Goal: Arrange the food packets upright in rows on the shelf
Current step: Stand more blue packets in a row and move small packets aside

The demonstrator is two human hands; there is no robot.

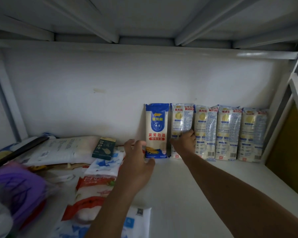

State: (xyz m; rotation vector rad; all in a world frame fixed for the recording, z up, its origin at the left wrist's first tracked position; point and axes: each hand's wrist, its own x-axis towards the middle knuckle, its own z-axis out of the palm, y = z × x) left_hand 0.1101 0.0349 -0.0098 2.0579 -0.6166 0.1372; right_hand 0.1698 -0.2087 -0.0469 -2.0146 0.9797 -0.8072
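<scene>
At the back of the shelf (205, 186), against the white back wall (93, 74), the blue-fronted packet (156, 127) stands upright at the left end of a row. The left hand (138, 157) is curled round its lower left edge, thumb across its foot. The right hand (183, 143) grips the low part of the second packet (180, 117) just beside it, with a thin dark gap showing between the two. Three pale packets (229, 133) further right stand side by side. The step in hand looks like squaring the end packet into line — best done by sliding its foot rightward until its side meets the neighbour, while the right hand steadies that neighbour so the row does not topple. The top should lean lightly on the wall before either hand lets go, since such tall, narrow packs would likely tip forward. Readable print on the blue front: the brand 金龙鱼 under a gold fish emblem, 低盐 in the blue oval, 家常劲道 in red, 精细挂面 on a red band. 金龙鱼 also heads the pale packets. To the left more packets lie flat, among them a red-and-white packet (93, 191), beside a dark green box (104, 148) — their print is too blurred to read.
</scene>
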